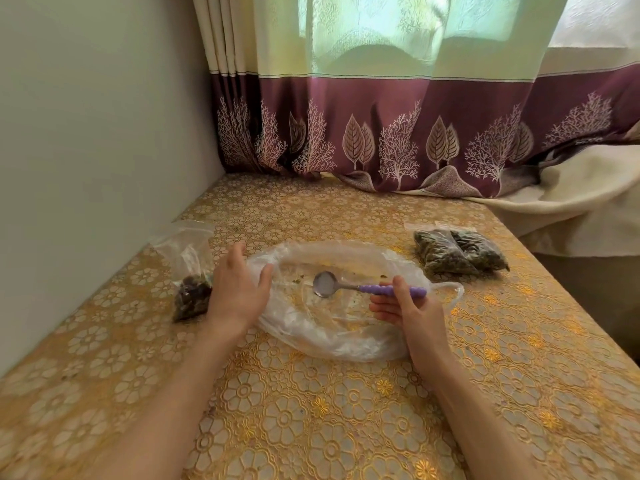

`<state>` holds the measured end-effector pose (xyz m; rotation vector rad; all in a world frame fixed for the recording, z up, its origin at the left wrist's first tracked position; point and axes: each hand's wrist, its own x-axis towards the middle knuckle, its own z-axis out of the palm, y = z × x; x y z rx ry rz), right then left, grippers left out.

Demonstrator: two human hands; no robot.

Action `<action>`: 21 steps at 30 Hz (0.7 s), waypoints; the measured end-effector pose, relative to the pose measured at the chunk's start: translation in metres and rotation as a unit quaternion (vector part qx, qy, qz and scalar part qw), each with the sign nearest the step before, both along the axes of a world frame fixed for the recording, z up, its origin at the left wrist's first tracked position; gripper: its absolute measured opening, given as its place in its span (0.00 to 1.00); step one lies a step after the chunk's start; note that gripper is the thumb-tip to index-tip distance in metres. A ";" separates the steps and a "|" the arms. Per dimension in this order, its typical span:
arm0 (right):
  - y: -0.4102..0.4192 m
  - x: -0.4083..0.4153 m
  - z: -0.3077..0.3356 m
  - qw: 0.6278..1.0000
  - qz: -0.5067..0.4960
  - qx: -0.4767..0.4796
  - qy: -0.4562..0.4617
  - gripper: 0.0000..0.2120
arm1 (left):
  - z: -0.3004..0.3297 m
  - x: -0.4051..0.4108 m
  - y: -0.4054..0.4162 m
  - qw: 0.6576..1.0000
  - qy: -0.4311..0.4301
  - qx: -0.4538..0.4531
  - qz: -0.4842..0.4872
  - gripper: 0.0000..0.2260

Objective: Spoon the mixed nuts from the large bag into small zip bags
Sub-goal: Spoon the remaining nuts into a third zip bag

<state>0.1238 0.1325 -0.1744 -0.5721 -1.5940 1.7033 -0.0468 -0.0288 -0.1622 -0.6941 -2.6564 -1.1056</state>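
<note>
The right hand (pixel 403 306) pinches the spoon (pixel 360 287), its bowl pointing frame-left toward the open, empty left hand (pixel 239 289) on the big bag (pixel 332 327).

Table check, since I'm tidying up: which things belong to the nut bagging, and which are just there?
Job: big bag, spoon held by right hand, left hand, open small bag, two filled bags.
Just there: curtain, white cloth, tablecloth.

Both forearms are bare, without sleeves. The left hand (pixel 239 289) and right hand (pixel 408 306) wear no gloves, rings or watch.
</note>
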 end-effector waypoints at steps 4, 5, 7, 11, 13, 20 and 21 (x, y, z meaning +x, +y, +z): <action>-0.001 0.004 -0.002 0.999 -0.042 0.016 -0.006 0.19 | 0.001 -0.002 0.015 0.994 -0.058 -0.088 0.039 0.31; -0.001 0.005 -0.002 0.998 -0.055 0.030 -0.013 0.20 | 0.003 -0.002 0.018 0.995 -0.047 -0.075 0.036 0.28; -0.001 0.006 -0.002 0.995 -0.077 0.058 -0.022 0.20 | 0.012 -0.001 0.023 0.999 0.004 -0.032 0.010 0.21; -0.002 0.006 -0.001 0.993 -0.087 0.078 -0.030 0.20 | 0.044 0.001 0.034 0.990 0.122 0.049 -0.057 0.16; -0.002 0.006 -0.001 0.993 -0.084 0.075 -0.028 0.19 | 0.056 0.006 0.040 0.979 0.168 0.078 -0.088 0.14; -0.003 0.007 -0.001 0.995 -0.068 0.069 -0.025 0.18 | 0.064 0.030 0.047 0.947 0.267 0.093 -0.150 0.07; -0.002 0.007 0.000 0.995 -0.066 0.072 -0.025 0.18 | 0.064 0.031 0.047 0.947 0.271 0.085 -0.152 0.07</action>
